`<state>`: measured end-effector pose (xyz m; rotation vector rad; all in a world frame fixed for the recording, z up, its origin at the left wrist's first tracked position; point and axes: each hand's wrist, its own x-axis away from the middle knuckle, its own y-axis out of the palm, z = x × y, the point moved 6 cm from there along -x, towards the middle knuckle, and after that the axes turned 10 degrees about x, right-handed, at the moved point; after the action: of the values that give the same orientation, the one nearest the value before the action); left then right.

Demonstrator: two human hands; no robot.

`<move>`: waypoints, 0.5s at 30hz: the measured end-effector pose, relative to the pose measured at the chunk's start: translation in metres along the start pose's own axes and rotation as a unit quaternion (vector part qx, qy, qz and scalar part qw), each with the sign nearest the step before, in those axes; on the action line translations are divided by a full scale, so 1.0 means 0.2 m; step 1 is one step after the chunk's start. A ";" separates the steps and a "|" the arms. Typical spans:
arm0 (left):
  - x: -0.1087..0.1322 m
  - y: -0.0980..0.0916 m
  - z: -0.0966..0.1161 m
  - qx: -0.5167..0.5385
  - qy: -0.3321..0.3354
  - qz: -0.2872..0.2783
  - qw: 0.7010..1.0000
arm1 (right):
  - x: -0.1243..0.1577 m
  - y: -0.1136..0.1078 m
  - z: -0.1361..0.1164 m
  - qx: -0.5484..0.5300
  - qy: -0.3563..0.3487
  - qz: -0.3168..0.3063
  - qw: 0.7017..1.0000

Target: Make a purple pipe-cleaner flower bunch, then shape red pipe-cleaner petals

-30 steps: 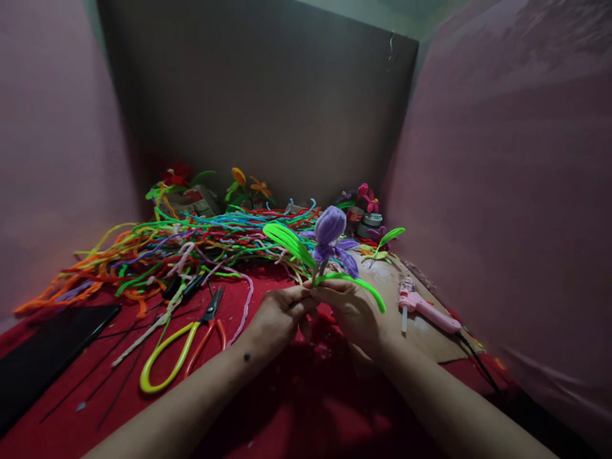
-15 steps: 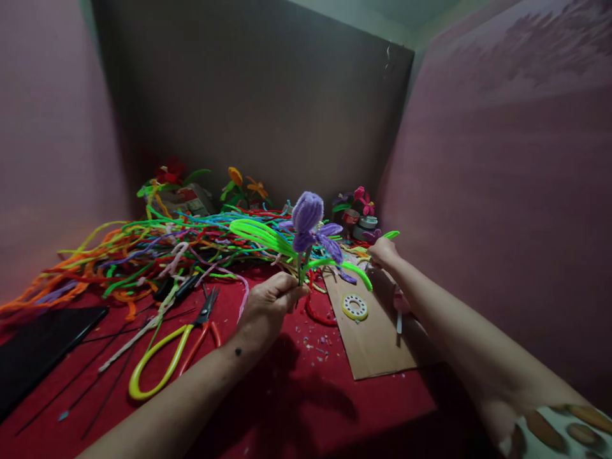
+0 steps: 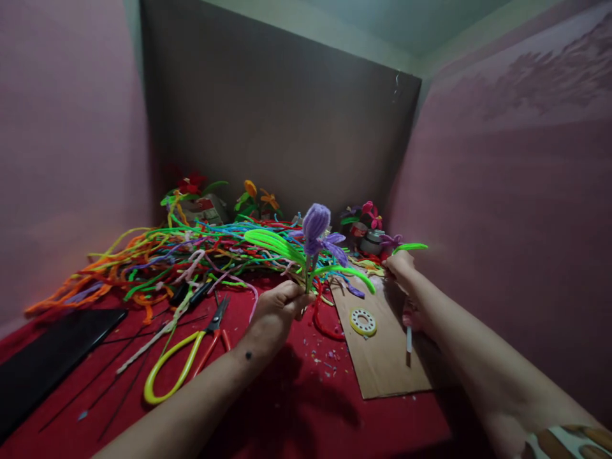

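My left hand [image 3: 282, 306] is closed around the stem of a purple pipe-cleaner flower [image 3: 317, 228], held upright in the middle of the view. Long bright green leaves [image 3: 275, 245] spread from its stem to both sides. Farther back on the right, my right hand [image 3: 400, 264] is closed, its fingertips mostly hidden behind the hand. A second, smaller purple flower [image 3: 391, 241] and a green leaf [image 3: 412, 247] stick out from it. Below that hand lies a cardboard sheet [image 3: 382, 370] with a roll of tape on a white dotted core [image 3: 363, 322].
A heap of coloured pipe cleaners [image 3: 191, 255] covers the back left of the red cloth [image 3: 287, 421]. Yellow-and-red-handled scissors [image 3: 176, 370], thin dark wires and a black flat object [image 3: 57, 344] lie left. Finished flowers [image 3: 258, 194] and a jar [image 3: 373, 241] stand behind.
My right hand has shifted slightly right, the small purple flower and green leaf moving with it. My left hand still holds its flower. The whole view has shifted a little.
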<state>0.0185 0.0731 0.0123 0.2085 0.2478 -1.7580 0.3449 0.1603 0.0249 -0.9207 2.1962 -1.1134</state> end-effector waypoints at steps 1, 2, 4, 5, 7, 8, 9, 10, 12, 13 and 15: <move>0.00 -0.01 0.00 0.009 -0.014 0.008 1.000 | 0.03 -0.02 -0.01 -0.042 -0.008 -0.007 0.999; 0.00 -0.01 0.00 0.016 -0.024 0.017 0.999 | 0.06 -0.05 -0.01 -0.087 -0.016 -0.013 0.996; 0.00 -0.02 0.01 0.028 -0.031 0.031 0.999 | 0.15 -0.13 -0.03 -0.171 -0.046 -0.012 0.984; 0.00 -0.02 0.02 0.033 -0.030 0.035 0.998 | 0.21 -0.17 -0.04 -0.209 -0.062 -0.005 0.976; 0.00 -0.03 0.03 0.039 -0.031 0.040 0.998 | 0.35 -0.26 -0.04 -0.264 -0.094 0.001 0.960; 0.00 -0.03 0.03 0.041 -0.035 0.040 0.998 | 0.44 -0.30 -0.03 -0.295 -0.114 0.001 0.949; 0.01 -0.03 0.02 0.042 -0.041 0.039 0.997 | 0.54 -0.34 -0.04 -0.352 -0.145 -0.016 0.925; 0.01 -0.03 0.02 0.045 -0.048 0.038 0.997 | 0.63 -0.36 -0.05 -0.384 -0.172 -0.031 0.907; 0.01 -0.01 0.01 0.055 -0.057 0.030 0.996 | 0.81 -0.39 -0.06 -0.373 -0.189 -0.034 0.908; 0.02 -0.01 0.00 0.061 -0.058 0.026 0.996 | 0.89 -0.36 -0.08 -0.340 -0.196 -0.064 0.918; 0.02 0.01 -0.01 0.064 -0.061 0.014 0.996 | 1.03 -0.31 -0.15 -0.319 -0.229 -0.107 0.914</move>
<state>0.0202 0.0691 0.0091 0.1952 0.0448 -1.7537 0.2126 -0.0074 0.0653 -1.5419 2.0936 -0.1789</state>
